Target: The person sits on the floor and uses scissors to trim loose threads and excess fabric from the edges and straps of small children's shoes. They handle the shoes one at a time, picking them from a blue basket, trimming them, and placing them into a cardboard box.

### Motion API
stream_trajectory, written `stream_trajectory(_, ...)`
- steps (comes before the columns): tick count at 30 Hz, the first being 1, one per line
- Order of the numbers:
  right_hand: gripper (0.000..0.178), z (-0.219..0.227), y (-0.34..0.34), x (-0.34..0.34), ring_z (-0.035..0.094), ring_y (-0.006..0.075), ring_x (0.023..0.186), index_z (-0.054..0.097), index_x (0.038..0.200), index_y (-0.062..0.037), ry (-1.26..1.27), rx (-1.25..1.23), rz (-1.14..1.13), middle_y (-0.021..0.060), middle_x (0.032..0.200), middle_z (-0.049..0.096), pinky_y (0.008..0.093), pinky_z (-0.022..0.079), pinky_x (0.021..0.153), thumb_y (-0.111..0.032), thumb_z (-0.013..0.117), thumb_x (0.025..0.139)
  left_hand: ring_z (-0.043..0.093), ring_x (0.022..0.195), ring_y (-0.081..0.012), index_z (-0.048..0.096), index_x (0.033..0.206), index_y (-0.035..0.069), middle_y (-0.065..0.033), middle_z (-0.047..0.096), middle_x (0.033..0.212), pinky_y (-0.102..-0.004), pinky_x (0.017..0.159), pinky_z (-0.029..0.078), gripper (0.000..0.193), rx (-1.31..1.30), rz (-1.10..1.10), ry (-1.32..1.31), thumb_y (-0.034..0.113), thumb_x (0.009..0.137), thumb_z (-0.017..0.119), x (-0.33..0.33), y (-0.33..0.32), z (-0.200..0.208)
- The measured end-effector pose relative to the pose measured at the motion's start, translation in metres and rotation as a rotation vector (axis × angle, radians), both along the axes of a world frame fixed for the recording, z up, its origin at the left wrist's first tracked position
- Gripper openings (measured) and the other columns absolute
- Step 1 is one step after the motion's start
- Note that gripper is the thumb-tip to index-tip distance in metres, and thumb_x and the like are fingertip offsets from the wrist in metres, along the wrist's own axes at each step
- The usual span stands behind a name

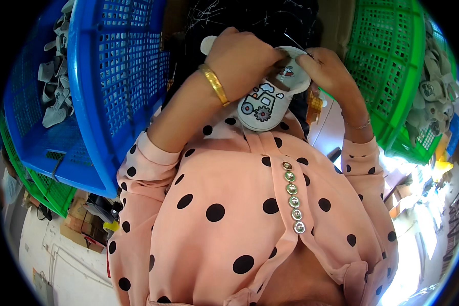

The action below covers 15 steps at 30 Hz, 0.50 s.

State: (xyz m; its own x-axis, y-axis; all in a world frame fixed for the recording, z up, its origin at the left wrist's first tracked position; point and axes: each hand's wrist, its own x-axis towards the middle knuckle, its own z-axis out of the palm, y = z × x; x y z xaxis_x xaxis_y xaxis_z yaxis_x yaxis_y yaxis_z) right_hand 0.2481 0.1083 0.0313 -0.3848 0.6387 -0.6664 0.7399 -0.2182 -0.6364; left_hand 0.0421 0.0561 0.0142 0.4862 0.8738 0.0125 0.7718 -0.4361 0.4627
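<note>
A small pale child's shoe (250,112), with a tractor, gear and cloud picture on its toe, is held between my hands, toe toward my body. My left hand (242,58) is closed on its left side, the fingers bent down and partly hidden. The fingers of my right hand (329,71) are closed at its right rim near the heel, thumb on the edge. A thin pointed metal tool (297,43) sticks out by the right fingers; its kind is unclear. Beside the left knuckles a pale rounded piece (207,45) shows, mostly covered.
Dark cloth (250,15) with loose white threads lies beyond my hands. A blue plastic crate (92,92) stands at the left, pale shoes (56,97) beside its wall. On the right is a green crate (382,66) with more pale shoes (433,92) past it.
</note>
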Motion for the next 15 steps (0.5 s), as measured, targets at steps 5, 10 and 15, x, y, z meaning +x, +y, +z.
stream_trajectory(5,0.038,0.0,-0.003,-0.008,0.058,0.0153,0.048,0.061,0.074,0.0067,-0.068,0.034,-0.033,0.0124,0.06,0.062,0.0281,0.047,0.046,-0.028,0.051,0.084,0.066,0.075,-0.0226,0.073,0.102,0.023,-0.0026,0.069,0.075,-0.0355,0.067,0.049,0.02,-0.016,0.075,0.042,0.027,0.083,0.066,0.013,-0.006,-0.018)
stream_trajectory(10,0.036,-0.006,-0.007,-0.007,0.06,0.0148,0.05,0.059,0.077,0.0063,0.003,0.045,-0.059,0.0128,0.062,0.063,0.027,0.047,0.046,-0.028,0.052,0.086,0.068,0.075,-0.0237,0.075,0.098,0.019,-0.0051,0.071,0.079,-0.0339,0.068,0.053,0.019,-0.26,0.194,-0.186,0.025,0.081,0.069,0.018,-0.001,-0.027)
stream_trajectory(15,0.037,-0.007,-0.008,-0.006,0.06,0.0151,0.051,0.058,0.077,0.0066,-0.009,0.037,-0.068,0.0129,0.063,0.063,0.0273,0.047,0.046,-0.028,0.052,0.085,0.069,0.069,-0.0225,0.075,0.093,0.013,-0.008,0.071,0.081,-0.0294,0.066,0.053,0.016,-0.388,0.16,-0.357,0.02,0.079,0.072,0.004,0.0,-0.027)
